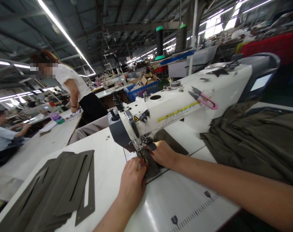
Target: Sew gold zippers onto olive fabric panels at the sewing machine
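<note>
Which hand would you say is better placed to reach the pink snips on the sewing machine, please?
Probably the right hand: it lies nearer the snips, while the left hand sits further away.

The white sewing counter [168, 196] runs across the lower frame, with a printed ruler scale [197, 212] along its near edge at lower right. At lower left lies a stack of olive slotted fabric pieces [61, 187], slightly fanned. A crumpled heap of dark olive cloth [252, 141] sits at right, and a white industrial sewing machine [161, 112] stands at centre.
</note>
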